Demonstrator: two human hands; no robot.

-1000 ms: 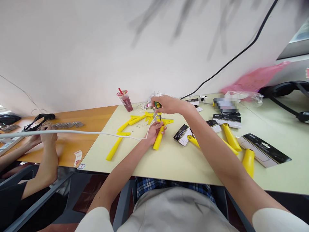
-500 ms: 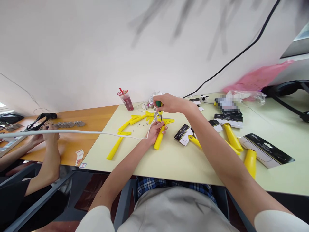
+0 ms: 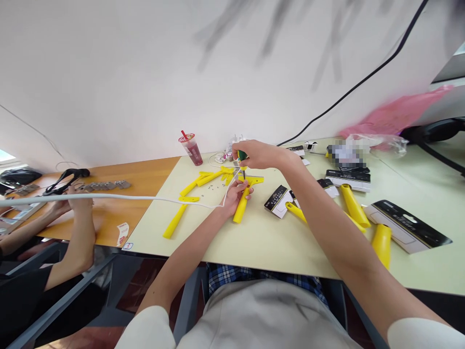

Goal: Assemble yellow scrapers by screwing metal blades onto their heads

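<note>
My left hand [image 3: 236, 196] is closed around a yellow scraper [image 3: 241, 206] with a T-shaped head, its handle pointing toward me. From above, my right hand [image 3: 254, 154] grips a green and yellow screwdriver [image 3: 242, 156], whose shaft points down at the scraper's head. The tip's exact contact is hidden by my fingers. To the left lie a loose yellow handle [image 3: 175, 220] and more yellow parts [image 3: 209, 178]. Several tiny screws [image 3: 209, 187] are scattered between those parts and my left hand.
A cup with a red straw [image 3: 192, 150] stands by the wall. Packaged yellow scrapers and black-and-white cards [image 3: 410, 225] lie on the right. A white cable [image 3: 145, 197] crosses above the left side. At the adjoining wooden table [image 3: 145, 177], another person's hands [image 3: 74, 194] are at work.
The whole view has shifted slightly. Both hands keep their hold on the scraper and the screwdriver, with hardly any movement between them.
</note>
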